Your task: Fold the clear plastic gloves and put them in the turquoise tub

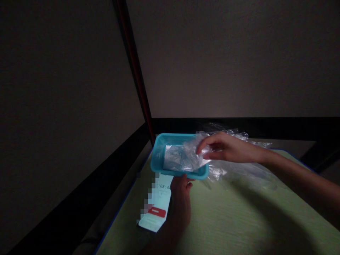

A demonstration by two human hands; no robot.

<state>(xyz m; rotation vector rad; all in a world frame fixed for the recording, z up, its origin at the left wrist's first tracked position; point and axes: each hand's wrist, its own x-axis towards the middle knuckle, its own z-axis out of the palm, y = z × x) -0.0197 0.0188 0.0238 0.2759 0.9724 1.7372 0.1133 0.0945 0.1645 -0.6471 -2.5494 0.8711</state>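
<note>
A light blue plastic basket [159, 170] is tilted toward me at the far end of the green table. Flat clear plastic bags [174, 157] lie inside it. My left hand [182, 193] grips the basket's near side from below, its fingers partly hidden under the rim. Over the basket's right part, my right hand [221, 147] pinches a crumpled clear plastic bag [193, 150] between thumb and fingers. More clear plastic bags [239, 171] are heaped on the table to the right of the basket, partly behind my right forearm.
A lit phone [157, 205] showing a timer lies beside my left wrist on the green table [217, 219], which has a blue edge. Walls with dark lower boards and a dark reddish post [135, 67] stand behind.
</note>
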